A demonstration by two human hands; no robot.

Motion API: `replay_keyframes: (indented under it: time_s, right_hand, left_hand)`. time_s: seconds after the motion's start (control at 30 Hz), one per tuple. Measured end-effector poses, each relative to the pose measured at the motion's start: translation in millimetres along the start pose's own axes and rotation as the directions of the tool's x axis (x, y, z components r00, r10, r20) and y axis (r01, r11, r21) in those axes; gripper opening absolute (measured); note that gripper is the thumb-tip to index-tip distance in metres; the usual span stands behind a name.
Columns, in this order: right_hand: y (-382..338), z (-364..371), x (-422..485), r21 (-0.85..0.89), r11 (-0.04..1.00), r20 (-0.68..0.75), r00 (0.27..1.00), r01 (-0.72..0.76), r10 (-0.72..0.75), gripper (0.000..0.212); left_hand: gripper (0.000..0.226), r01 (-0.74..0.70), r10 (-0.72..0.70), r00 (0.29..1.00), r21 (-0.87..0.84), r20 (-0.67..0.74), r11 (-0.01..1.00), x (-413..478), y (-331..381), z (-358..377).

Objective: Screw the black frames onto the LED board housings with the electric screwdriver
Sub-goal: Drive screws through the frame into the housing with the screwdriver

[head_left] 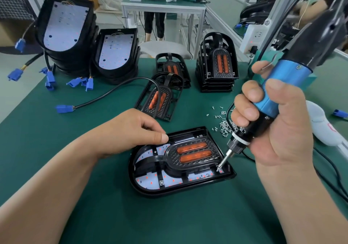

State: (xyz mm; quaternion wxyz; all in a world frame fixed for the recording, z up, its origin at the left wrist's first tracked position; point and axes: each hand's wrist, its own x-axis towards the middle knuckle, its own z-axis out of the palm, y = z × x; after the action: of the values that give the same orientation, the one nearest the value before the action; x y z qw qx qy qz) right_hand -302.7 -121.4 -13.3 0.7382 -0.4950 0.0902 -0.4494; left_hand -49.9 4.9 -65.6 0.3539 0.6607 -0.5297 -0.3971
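Note:
An LED board housing [143, 190] lies flat on the green mat in front of me, with a black frame [194, 159] and its two orange lenses set into it. My left hand [131, 130] rests at the housing's far left edge, thumb on the rim, fingers curled under. My right hand [273, 123] grips the blue and black electric screwdriver [293, 70]. Its bit tip [219, 168] stands on a screw at the frame's near right corner. A pile of small silver screws [224, 123] lies just beyond the housing.
Stacks of LED board housings [64, 28] [116, 51] with blue connectors stand at the back left. Stacked black frames [216, 64] and loose ones [160, 98] sit behind the work. A black cable [113, 93] crosses the mat. A white object [318, 123] lies at the right.

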Motion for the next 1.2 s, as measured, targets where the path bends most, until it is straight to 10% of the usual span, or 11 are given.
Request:
replay_keyframes:
  time_s: [0.8, 1.2]
  right_hand:
    - [4.7, 4.0, -6.4, 0.008, 0.994, 0.339, 0.936, -0.108, 0.099, 0.042]
    - [8.3, -3.4, -2.4, 0.04, 0.998, 0.251, 0.968, -0.041, 0.03, 0.059]
  left_hand:
    - [0.031, -0.036, 0.047, 0.994, 0.12, -0.095, 0.992, -1.7, 2.3, 8.8]
    - [0.014, -0.057, 0.068, 0.992, 0.101, -0.109, 0.993, -2.1, 2.5, 8.6]
